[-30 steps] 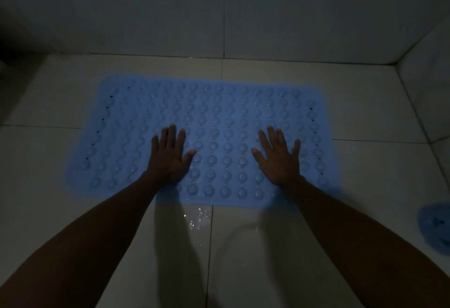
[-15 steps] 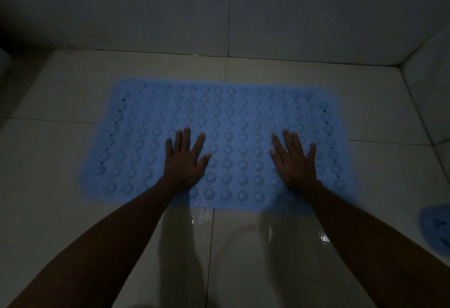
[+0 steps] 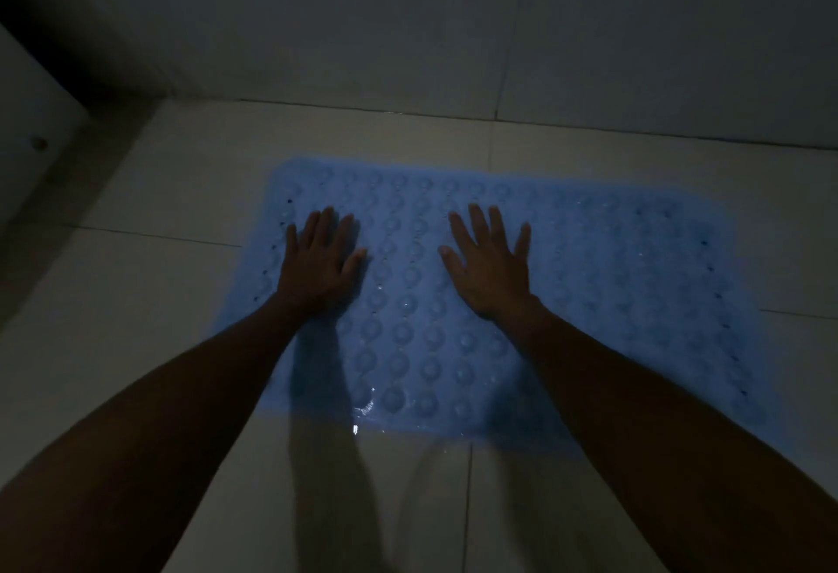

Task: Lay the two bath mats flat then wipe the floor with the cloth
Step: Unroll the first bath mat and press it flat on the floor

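While both palms press the mat (image 3: 589, 300), fingers spread, its long axis runs left-right; unpressed right end lies nearest the right hand (image 3: 492, 268); left hand (image 3: 319, 266) near left edge.

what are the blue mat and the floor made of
The mat looks like soft translucent rubber or vinyl: rows of molded round bumps and small drain holes. The floor looks like glazed pale ceramic tile, with thin grout lines and glossy reflections near wet spots.
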